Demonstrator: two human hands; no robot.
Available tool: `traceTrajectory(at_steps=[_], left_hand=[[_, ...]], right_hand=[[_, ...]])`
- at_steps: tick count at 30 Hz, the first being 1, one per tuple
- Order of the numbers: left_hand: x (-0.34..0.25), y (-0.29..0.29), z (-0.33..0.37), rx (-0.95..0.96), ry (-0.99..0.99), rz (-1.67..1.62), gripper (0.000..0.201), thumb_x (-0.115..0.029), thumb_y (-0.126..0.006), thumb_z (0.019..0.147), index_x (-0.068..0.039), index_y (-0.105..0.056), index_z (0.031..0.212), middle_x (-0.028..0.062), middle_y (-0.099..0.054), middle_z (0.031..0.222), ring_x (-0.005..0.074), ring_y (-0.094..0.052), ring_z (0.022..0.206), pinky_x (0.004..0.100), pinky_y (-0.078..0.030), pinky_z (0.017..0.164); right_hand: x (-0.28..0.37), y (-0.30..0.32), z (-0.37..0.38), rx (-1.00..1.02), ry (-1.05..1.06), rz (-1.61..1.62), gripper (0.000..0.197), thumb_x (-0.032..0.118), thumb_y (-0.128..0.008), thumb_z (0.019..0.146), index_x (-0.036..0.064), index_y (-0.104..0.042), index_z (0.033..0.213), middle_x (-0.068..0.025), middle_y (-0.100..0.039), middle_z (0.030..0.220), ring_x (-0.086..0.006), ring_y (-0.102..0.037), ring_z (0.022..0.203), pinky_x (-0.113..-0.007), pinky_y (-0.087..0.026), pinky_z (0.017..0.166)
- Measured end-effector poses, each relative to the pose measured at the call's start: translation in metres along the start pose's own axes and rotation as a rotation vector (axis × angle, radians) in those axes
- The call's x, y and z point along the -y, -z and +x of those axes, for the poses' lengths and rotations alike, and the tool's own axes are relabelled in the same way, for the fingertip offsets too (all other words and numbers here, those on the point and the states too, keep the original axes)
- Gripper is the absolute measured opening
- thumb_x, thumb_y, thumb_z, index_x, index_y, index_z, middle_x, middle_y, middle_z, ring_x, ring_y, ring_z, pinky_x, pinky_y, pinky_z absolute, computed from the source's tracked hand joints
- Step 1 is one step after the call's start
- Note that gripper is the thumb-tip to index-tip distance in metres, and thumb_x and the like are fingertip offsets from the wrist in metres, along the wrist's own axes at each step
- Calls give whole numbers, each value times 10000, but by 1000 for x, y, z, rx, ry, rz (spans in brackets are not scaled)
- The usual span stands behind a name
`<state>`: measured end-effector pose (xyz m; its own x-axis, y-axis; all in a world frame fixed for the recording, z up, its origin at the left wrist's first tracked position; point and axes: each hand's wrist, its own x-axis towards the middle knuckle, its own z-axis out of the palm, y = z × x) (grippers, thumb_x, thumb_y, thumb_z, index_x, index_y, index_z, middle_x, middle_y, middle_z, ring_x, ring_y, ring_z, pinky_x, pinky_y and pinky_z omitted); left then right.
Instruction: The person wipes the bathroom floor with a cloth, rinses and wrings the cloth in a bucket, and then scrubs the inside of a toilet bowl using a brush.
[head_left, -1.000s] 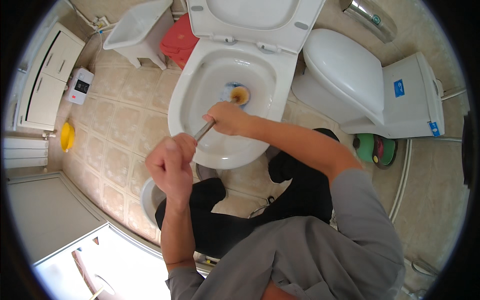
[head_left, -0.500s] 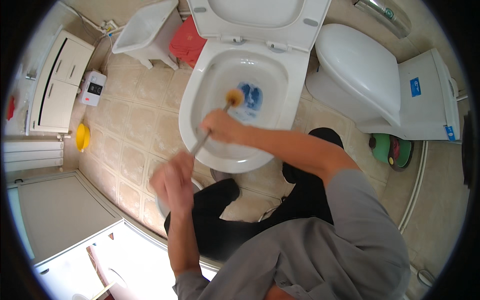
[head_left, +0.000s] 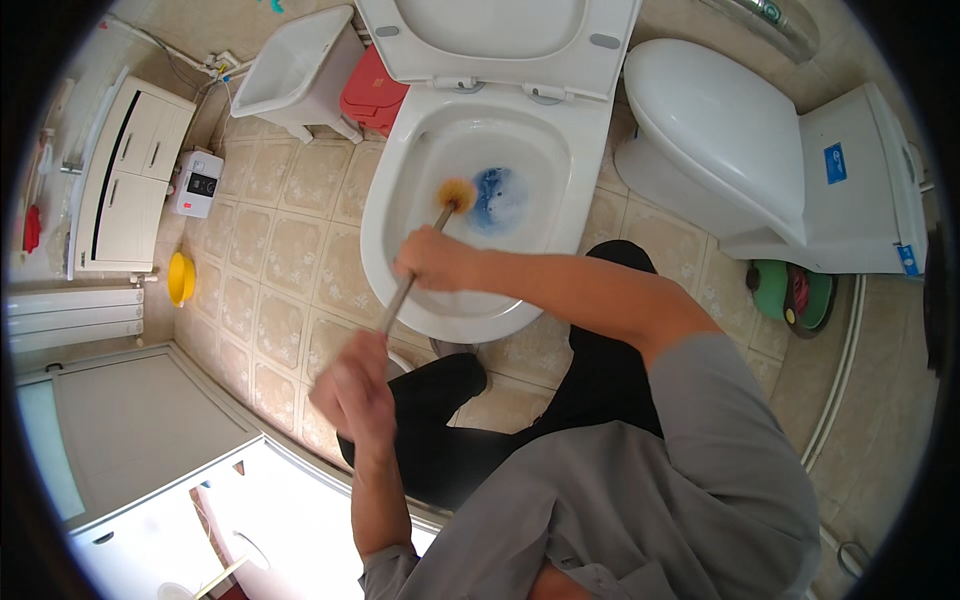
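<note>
My left hand (head_left: 355, 390) is closed round the upper end of a long grey handle belonging to a toilet brush (head_left: 456, 196). Farther down the same handle, my right hand (head_left: 437, 260) grips it over the near left part of the bowl. The brush's round, yellowish-brown bristle head is inside the white toilet bowl (head_left: 480, 318), against its left inner side. Blue liquid (head_left: 494, 198) with pale foam lies at the bottom, just right of the bristles. The toilet's seat and lid (head_left: 490, 68) are raised.
At right stands a second white toilet (head_left: 715, 135), lid down, with a green tub (head_left: 770, 290) beside it. A red bin (head_left: 372, 92) and white basin (head_left: 290, 70) are at the far left. A yellow bowl (head_left: 181, 280) lies near the cabinet (head_left: 130, 180). Tiles (head_left: 290, 240) cover the floor.
The bristle head has shifted slightly left, away from the blue liquid. Both hands keep their hold on the handle. The whole view has shifted a little.
</note>
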<state>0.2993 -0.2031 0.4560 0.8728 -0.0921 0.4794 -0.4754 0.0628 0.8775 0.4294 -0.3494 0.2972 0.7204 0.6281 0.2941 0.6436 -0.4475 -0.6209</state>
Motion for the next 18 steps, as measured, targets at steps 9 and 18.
traceTrajectory(at_steps=[9,18], left_hand=[[-20,-14,-4,-12,-60,101,453,-131,-360,1060,-78,-271,619,55,-313,518,151,-272,496,367,-390,570],[-18,-30,10,41,-29,110,435,-159,-345,1078,-70,-315,653,90,-385,538,171,-352,522,431,-488,671]], right_hand=[[11,-6,-6,-98,-24,96,85,131,-672,749,85,-699,683,-172,-667,697,-406,-660,757,-499,-496,742],[-20,-4,-7,-179,59,61,51,169,-680,737,124,-704,729,-138,-680,737,-380,-668,769,-497,-494,740]])
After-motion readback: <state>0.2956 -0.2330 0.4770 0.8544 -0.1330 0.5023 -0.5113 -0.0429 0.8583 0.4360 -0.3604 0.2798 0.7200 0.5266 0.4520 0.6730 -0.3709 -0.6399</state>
